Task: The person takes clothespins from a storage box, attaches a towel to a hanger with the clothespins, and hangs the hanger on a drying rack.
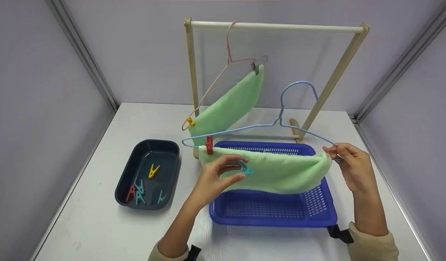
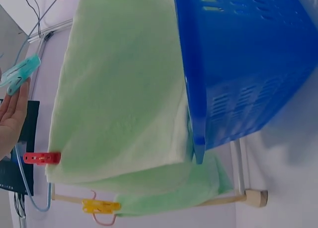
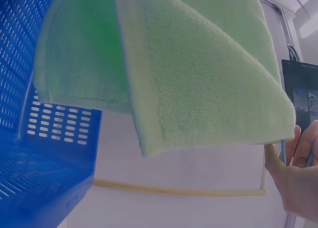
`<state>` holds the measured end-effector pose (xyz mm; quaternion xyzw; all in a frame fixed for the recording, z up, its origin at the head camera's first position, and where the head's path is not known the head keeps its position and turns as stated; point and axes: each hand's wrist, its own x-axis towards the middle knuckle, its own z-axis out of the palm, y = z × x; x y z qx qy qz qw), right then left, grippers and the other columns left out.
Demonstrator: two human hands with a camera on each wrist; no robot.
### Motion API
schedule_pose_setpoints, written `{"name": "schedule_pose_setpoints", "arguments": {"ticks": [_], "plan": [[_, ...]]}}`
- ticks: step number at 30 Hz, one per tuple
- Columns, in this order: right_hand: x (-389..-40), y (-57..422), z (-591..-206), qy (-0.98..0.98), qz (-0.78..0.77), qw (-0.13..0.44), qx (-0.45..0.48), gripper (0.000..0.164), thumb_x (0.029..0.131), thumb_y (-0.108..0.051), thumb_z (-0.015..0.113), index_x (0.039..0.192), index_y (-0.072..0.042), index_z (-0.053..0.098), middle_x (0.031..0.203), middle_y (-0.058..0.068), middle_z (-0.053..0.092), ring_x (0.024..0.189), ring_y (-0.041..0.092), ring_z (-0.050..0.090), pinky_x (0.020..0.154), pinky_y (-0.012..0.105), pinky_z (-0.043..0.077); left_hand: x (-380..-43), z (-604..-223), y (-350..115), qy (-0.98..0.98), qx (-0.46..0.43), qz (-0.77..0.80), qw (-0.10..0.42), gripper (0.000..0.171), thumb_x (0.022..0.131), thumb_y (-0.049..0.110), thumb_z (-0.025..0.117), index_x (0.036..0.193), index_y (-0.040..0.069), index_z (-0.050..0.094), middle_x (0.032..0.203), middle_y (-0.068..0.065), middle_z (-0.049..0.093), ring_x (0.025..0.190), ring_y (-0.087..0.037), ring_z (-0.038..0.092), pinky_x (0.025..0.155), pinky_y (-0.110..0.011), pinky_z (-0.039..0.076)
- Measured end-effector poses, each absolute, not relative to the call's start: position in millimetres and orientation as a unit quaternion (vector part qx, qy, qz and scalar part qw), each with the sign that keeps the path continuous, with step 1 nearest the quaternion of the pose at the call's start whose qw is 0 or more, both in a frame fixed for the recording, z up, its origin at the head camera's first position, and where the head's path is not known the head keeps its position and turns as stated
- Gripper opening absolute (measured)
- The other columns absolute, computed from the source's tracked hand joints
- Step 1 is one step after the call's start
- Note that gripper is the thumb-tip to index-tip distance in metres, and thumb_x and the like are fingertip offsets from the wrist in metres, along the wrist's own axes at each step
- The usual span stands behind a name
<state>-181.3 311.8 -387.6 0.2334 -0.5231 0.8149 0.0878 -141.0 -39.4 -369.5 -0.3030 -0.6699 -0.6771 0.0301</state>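
My left hand [image 1: 217,177] pinches a teal clothespin [image 1: 246,168] in front of a light green towel [image 1: 277,172]. The towel hangs over the lower bar of a blue wire hanger [image 1: 244,128], and a red clothespin [image 1: 209,145] clips its left corner. At the other end, my right hand [image 1: 355,166] grips the hanger's tip beside the towel's right corner. In the right wrist view, the fingertips [image 3: 271,156] touch the hanger just past the towel's edge. The left wrist view shows the teal clothespin [image 2: 22,75] between fingers and thumb, clear of the cloth.
Below the towel stands a blue basket [image 1: 273,223]. A dark tray [image 1: 122,181] with several clothespins is at left. Behind, a wooden rack [image 1: 281,25] bears a pink hanger [image 1: 228,47] with another green towel [image 1: 226,105], held by yellow [image 1: 190,121] and dark [image 1: 255,68] clips.
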Motion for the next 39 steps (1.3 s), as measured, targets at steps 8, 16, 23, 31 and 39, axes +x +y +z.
{"name": "schedule_pose_setpoints", "arguments": {"ticks": [8,16,23,31,39], "plan": [[-180.7,309.6,-387.3,-0.513,0.821,0.083,0.237,0.024,0.094,0.007,0.04,0.094,0.014,0.063,0.082,0.015,0.064,0.094,0.028,0.063,0.088,0.032,0.046,-146.1,-368.9,-26.3,-0.658,-0.298,-0.69,0.028,0.034,0.081,-0.006,0.065,0.113,-0.012,0.054,0.11,-0.021,0.059,0.103,-0.028,0.057,0.089,-0.039,0.046],[-180.9,306.6,-386.5,-0.519,0.819,0.089,0.227,0.023,0.093,0.007,0.042,0.092,0.013,0.063,0.079,0.015,0.063,0.092,0.027,0.063,0.086,0.031,0.047,-152.2,-369.1,-10.7,-0.636,-0.318,-0.702,0.037,0.033,0.082,-0.008,0.063,0.112,-0.014,0.053,0.11,-0.024,0.057,0.103,-0.032,0.056,0.089,-0.042,0.045],[-180.7,304.9,-387.2,-0.516,0.822,0.088,0.227,0.023,0.094,0.008,0.041,0.091,0.013,0.063,0.08,0.015,0.063,0.091,0.027,0.063,0.086,0.032,0.047,-155.8,-368.8,2.6,-0.621,-0.338,-0.705,0.048,0.032,0.081,-0.01,0.063,0.111,-0.014,0.053,0.108,-0.027,0.057,0.102,-0.035,0.056,0.087,-0.042,0.046],[-179.3,305.1,-387.6,-0.515,0.821,0.094,0.226,0.023,0.094,0.008,0.041,0.091,0.014,0.063,0.08,0.015,0.063,0.089,0.026,0.063,0.087,0.032,0.047,-158.7,-368.4,20.9,-0.624,-0.339,-0.703,0.044,0.032,0.081,-0.007,0.064,0.111,-0.012,0.054,0.108,-0.023,0.058,0.101,-0.027,0.058,0.087,-0.04,0.047],[-178.8,304.2,-387.0,-0.512,0.824,0.094,0.224,0.023,0.094,0.007,0.041,0.091,0.014,0.063,0.082,0.016,0.063,0.09,0.027,0.063,0.085,0.032,0.048,-158.4,-366.2,34.8,-0.627,-0.339,-0.701,0.04,0.03,0.081,-0.005,0.065,0.109,-0.011,0.055,0.106,-0.021,0.059,0.1,-0.021,0.058,0.087,-0.036,0.047]]}}
